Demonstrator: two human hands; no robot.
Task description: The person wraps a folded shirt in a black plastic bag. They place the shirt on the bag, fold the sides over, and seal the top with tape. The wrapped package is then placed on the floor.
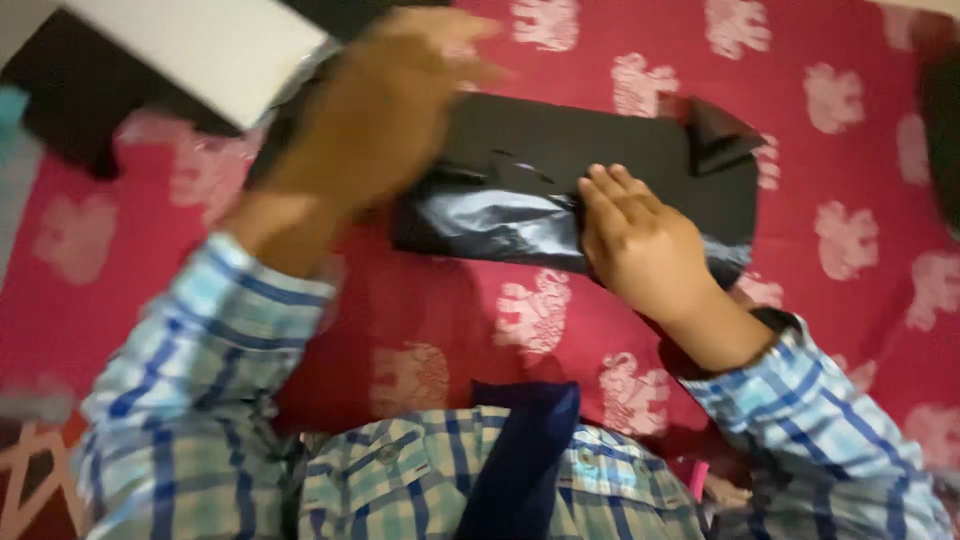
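Note:
A black plastic sheet or bag lies flat on a red cloth with pale elephant prints. My right hand presses on the sheet's near edge, fingers bent over its shiny folded part. My left hand is blurred with motion above the sheet's left end, close to a white box; whether it grips anything is unclear. Both arms wear blue plaid sleeves.
A white box with a dark underside sits at the top left, with a black object below it. A dark shape shows at the right edge. A dark blue strap hangs over my plaid shirt.

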